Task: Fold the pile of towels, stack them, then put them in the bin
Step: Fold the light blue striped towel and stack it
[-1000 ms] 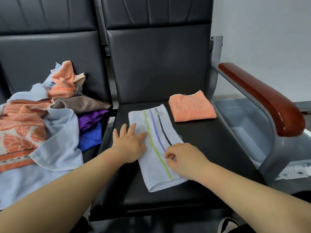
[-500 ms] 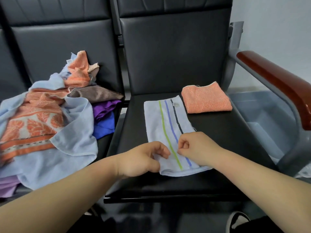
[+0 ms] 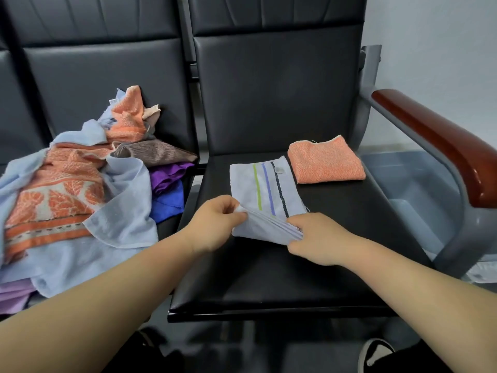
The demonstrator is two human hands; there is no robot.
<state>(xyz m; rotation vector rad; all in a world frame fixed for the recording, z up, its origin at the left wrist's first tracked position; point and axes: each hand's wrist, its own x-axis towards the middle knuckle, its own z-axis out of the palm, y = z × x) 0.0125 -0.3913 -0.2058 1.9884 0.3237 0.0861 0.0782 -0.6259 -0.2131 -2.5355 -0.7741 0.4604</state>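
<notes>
A pale blue striped towel [image 3: 265, 184] with green, blue and black lines lies on the black chair seat [image 3: 269, 275]. My left hand [image 3: 215, 224] pinches its near left corner and my right hand [image 3: 317, 236] pinches its near right corner, and the near edge is lifted off the seat and turned toward the far end. A folded orange towel [image 3: 326, 161] rests behind it, at the seat's back right. An unfolded pile of towels [image 3: 72, 195] in orange, pale blue, brown and purple covers the neighbouring seat on the left. The grey bin [image 3: 419, 189] stands on the floor to the right.
A wooden armrest [image 3: 441, 141] on a grey metal frame runs between the seat and the bin. Black chair backs rise behind both seats. A shoe [image 3: 375, 352] shows at the bottom right.
My left hand left the flat towel and took its near left corner. Both hands have raised the near edge and are carrying it toward the far end.
</notes>
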